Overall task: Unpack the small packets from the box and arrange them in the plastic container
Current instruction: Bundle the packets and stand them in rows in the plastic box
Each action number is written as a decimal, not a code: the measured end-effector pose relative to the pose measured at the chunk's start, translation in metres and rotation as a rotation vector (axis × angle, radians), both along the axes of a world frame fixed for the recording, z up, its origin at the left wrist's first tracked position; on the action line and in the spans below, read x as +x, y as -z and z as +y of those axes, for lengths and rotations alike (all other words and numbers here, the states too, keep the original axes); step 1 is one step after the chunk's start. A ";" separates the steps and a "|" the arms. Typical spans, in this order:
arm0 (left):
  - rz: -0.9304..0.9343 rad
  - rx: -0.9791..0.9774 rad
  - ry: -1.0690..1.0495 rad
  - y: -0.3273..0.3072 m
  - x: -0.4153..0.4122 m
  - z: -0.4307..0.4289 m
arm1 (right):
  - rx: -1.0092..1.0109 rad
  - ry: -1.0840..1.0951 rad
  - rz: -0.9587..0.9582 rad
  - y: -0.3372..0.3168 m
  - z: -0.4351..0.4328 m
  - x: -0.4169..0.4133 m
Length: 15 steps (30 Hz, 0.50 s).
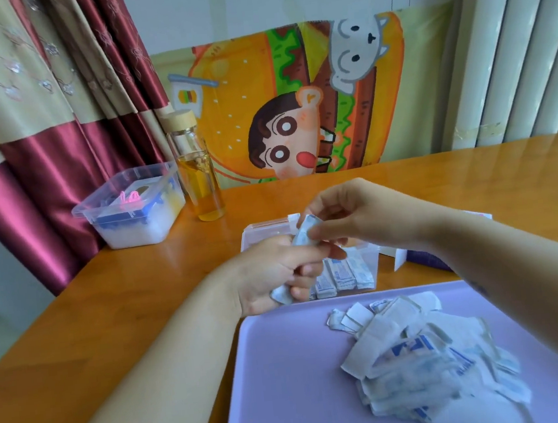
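Packets are the matter here: one small packet [303, 231], white and blue, is held by both hands. The left hand [274, 275] curls its fingers round the lower part; the right hand [343, 218] pinches the upper end. Just beneath them stands the clear plastic container [374, 263] with a row of packets [343, 275] upright inside. The box [427, 259] lies to its right, partly hidden by the right forearm. Nearer, a lavender tray [288, 382] carries a loose pile of packets [424, 361] on the wooden bench [140, 277].

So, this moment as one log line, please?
left hand: grips packet | right hand: pinches same packet | plastic container: packets upright | purple tray: loose pile
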<state>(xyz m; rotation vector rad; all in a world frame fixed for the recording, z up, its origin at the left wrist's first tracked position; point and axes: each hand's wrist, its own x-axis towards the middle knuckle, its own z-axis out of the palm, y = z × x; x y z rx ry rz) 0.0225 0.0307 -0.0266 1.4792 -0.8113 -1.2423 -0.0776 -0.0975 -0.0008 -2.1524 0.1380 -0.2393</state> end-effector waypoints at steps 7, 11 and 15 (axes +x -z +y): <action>-0.291 -0.059 -0.130 0.000 -0.035 0.035 | -0.111 0.159 -0.075 -0.006 0.013 -0.030; -0.510 -0.112 -0.181 0.005 -0.052 0.046 | 0.009 0.179 -0.125 -0.007 0.021 -0.042; -0.598 -0.183 -0.268 0.014 -0.059 0.046 | 0.289 0.188 -0.145 -0.001 0.035 -0.048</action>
